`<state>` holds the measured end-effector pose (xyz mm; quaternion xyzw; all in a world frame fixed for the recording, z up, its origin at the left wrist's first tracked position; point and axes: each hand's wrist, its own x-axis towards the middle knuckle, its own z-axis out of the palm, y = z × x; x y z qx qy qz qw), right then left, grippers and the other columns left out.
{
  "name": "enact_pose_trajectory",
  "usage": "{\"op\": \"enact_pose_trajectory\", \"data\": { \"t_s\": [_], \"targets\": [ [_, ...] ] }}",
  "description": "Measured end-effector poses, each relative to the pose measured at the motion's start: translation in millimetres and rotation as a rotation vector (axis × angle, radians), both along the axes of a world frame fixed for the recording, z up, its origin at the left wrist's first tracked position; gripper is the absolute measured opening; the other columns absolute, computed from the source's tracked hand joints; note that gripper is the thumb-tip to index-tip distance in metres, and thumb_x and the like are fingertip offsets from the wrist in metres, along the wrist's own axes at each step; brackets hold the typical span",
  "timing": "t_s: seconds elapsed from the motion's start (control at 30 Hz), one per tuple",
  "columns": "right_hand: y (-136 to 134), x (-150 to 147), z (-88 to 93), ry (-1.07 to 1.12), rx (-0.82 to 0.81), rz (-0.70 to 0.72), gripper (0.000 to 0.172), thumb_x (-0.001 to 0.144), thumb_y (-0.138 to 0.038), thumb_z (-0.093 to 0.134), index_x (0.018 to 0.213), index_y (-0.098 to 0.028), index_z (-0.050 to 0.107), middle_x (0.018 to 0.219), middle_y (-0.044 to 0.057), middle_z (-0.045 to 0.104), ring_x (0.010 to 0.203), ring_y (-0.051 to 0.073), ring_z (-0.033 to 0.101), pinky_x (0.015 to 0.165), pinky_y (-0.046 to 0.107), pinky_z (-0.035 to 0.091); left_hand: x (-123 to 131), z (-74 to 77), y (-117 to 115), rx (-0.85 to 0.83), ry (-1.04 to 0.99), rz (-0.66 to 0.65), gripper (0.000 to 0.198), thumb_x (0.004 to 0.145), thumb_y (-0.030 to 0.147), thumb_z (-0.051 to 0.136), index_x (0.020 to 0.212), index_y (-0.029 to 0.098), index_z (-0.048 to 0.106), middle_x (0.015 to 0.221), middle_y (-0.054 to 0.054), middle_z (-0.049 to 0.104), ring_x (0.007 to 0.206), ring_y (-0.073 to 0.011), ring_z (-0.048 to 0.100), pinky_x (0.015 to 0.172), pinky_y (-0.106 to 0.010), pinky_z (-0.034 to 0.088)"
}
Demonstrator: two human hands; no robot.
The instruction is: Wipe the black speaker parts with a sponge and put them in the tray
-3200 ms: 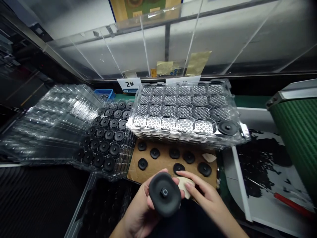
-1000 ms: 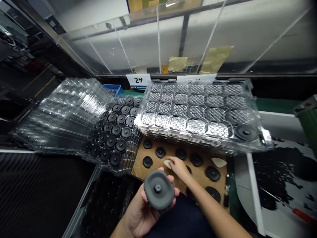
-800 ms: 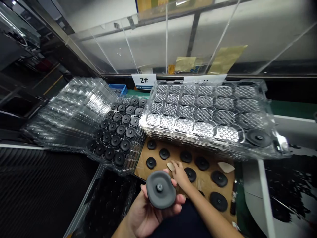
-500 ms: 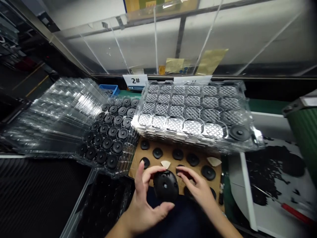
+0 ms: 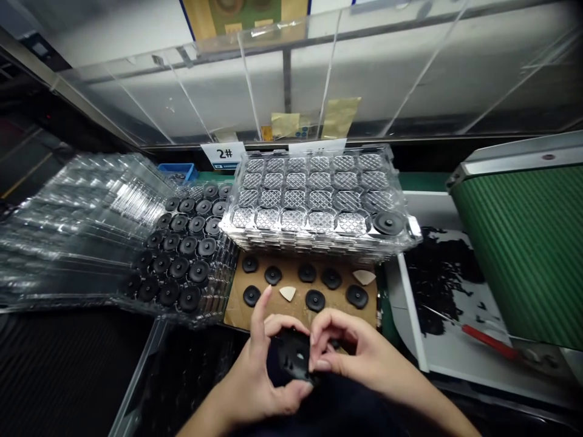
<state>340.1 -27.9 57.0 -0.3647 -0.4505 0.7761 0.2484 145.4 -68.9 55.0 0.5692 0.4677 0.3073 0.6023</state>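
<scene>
My left hand (image 5: 264, 370) and my right hand (image 5: 359, 349) meet low in the view, and a black rubber disc (image 5: 294, 355) sits between them. Right fingertips pinch its edge, while the left fingers and thumb curl around it, with the left index finger pointing up. Much of the disc is hidden by my fingers. Just beyond my hands lies a brown cardboard sheet (image 5: 237, 312) with several black discs and a beige triangular piece (image 5: 287, 293) on it. A stack of clear plastic trays (image 5: 273, 240) stands behind it, with one black disc (image 5: 388, 223) in a corner pocket.
To the left, a clear tray (image 5: 223, 285) holds several rows of black discs beside more clear trays (image 5: 68, 237). On the right are a green ribbed belt (image 5: 514, 243), black scraps on a white surface (image 5: 437, 279), and a red-handled tool (image 5: 489, 341). An acrylic screen stands behind.
The disc has moved from my left palm, grey face up, to between both hands, black side showing. The beige piece now lies on the cardboard, no longer under my right hand. The view has shifted.
</scene>
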Motion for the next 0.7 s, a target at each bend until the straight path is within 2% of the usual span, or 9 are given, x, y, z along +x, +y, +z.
{"op": "enact_pose_trajectory", "data": {
  "t_s": [0.13,0.23,0.33,0.4,0.47,0.57,0.63,0.67,0.7],
  "targets": [
    [-0.2,-1.4,2.9,0.144,-0.158,0.075,0.018,0.068,-0.021,0.075,0.075,-0.016,0.059,0.069,-0.002,0.063,0.066,0.009,0.060,0.067,0.022,0.045,2.1,6.6,-3.0,-0.200,-0.122,-0.018,0.115,0.069,0.035,0.068,0.138,0.019,-0.023,0.107,-0.011,0.059,0.103,-0.0260,0.056,0.098,-0.041,0.033],
    [-6.5,-4.5,2.5,0.178,-0.184,0.078,0.022,0.067,-0.024,0.076,0.067,-0.016,0.056,0.069,-0.002,0.062,0.064,0.009,0.058,0.065,0.022,0.045,2.0,6.4,-6.5,-0.205,-0.132,-0.020,0.115,0.066,0.035,0.071,0.140,0.022,-0.016,0.106,-0.009,0.060,0.099,-0.0237,0.057,0.097,-0.038,0.034],
    [-20.9,-4.7,-0.9,0.119,-0.148,-0.007,0.022,0.069,-0.027,0.075,0.066,-0.016,0.056,0.071,-0.001,0.062,0.066,0.010,0.058,0.068,0.023,0.045,-0.6,4.6,-9.4,-0.165,-0.101,-0.011,0.111,0.068,0.032,0.070,0.140,0.023,-0.014,0.109,-0.009,0.060,0.100,-0.0223,0.057,0.095,-0.036,0.035],
    [-35.7,-1.9,-5.9,0.043,-0.075,-0.113,0.020,0.071,-0.030,0.074,0.070,-0.017,0.060,0.071,0.000,0.063,0.069,0.012,0.059,0.068,0.024,0.046,-2.7,3.4,-10.0,-0.131,-0.071,-0.017,0.107,0.069,0.029,0.069,0.140,0.023,-0.009,0.112,-0.010,0.060,0.106,-0.0229,0.055,0.097,-0.035,0.034],
    [-53.0,1.8,-11.6,-0.056,0.032,-0.293,0.018,0.077,-0.036,0.068,0.075,-0.019,0.063,0.067,-0.001,0.061,0.064,0.013,0.058,0.063,0.024,0.046,-3.8,1.7,-9.0,-0.089,-0.044,-0.032,0.100,0.068,0.029,0.070,0.141,0.023,0.002,0.116,-0.011,0.059,0.111,-0.0239,0.053,0.099,-0.034,0.032],
    [-77.2,2.0,-14.7,-0.249,0.283,-0.517,0.018,0.083,-0.039,0.060,0.092,-0.025,0.066,0.070,-0.001,0.059,0.061,0.013,0.057,0.057,0.023,0.046,-2.9,-3.2,-4.1,-0.057,-0.069,-0.031,0.093,0.067,0.033,0.070,0.140,0.022,0.013,0.118,-0.012,0.060,0.110,-0.0250,0.054,0.098,-0.034,0.034],
    [-89.1,-4.1,-11.6,-0.390,0.491,-0.509,0.026,0.081,-0.041,0.061,0.104,-0.028,0.066,0.075,0.002,0.061,0.068,0.016,0.058,0.061,0.026,0.047,-1.9,-7.3,1.5,-0.067,-0.112,-0.061,0.090,0.066,0.037,0.071,0.139,0.024,0.020,0.115,-0.011,0.062,0.110,-0.0262,0.055,0.097,-0.034,0.035],
    [-93.7,-8.3,-9.6,-0.454,0.560,-0.492,0.029,0.081,-0.044,0.060,0.105,-0.028,0.067,0.074,0.003,0.061,0.070,0.018,0.057,0.065,0.029,0.047,-1.8,-9.1,4.7,-0.086,-0.133,-0.104,0.085,0.067,0.039,0.070,0.138,0.025,0.025,0.114,-0.010,0.063,0.109,-0.0265,0.056,0.096,-0.034,0.036],
    [-97.7,-12.5,-8.5,-0.512,0.591,-0.498,0.031,0.083,-0.047,0.056,0.102,-0.026,0.069,0.073,0.004,0.061,0.072,0.019,0.056,0.068,0.032,0.047,-2.3,-10.7,8.0,-0.119,-0.144,-0.202,0.078,0.070,0.040,0.067,0.137,0.027,0.029,0.113,-0.009,0.065,0.104,-0.0258,0.058,0.093,-0.033,0.038]
  ]
}}
